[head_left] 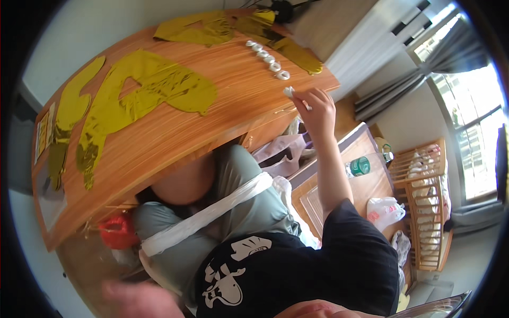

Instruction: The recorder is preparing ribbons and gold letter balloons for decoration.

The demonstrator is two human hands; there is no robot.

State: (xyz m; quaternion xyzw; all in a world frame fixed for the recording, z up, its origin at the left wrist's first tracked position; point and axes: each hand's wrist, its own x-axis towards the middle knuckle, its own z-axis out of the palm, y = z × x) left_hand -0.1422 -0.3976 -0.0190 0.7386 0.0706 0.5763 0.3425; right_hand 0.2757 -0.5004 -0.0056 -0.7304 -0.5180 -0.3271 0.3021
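My right hand (pixel 318 110) reaches over the desk's right end, thumb and fingers pinched on a small white roll (pixel 288 91). It is near the end of a row of several small white rolls (pixel 274 67) on the wooden desk (pixel 228 114). Low on the left, away from the desk top, my left hand (pixel 142 300) is smeared by motion, so its fingers cannot be made out. A long, flattened white plastic strip (pixel 207 213) lies across my lap. Flat gold foil balloons (pixel 151 87) are spread over the desk's left and far parts.
Below the desk's left side hangs a red bag (pixel 117 231). To the right are a pale purple bag (pixel 283 155), a green-labelled container (pixel 359 166), a white plastic bag (pixel 385 212) and a wooden crib (pixel 428 206). Dark cables (pixel 283 8) lie at the far edge.
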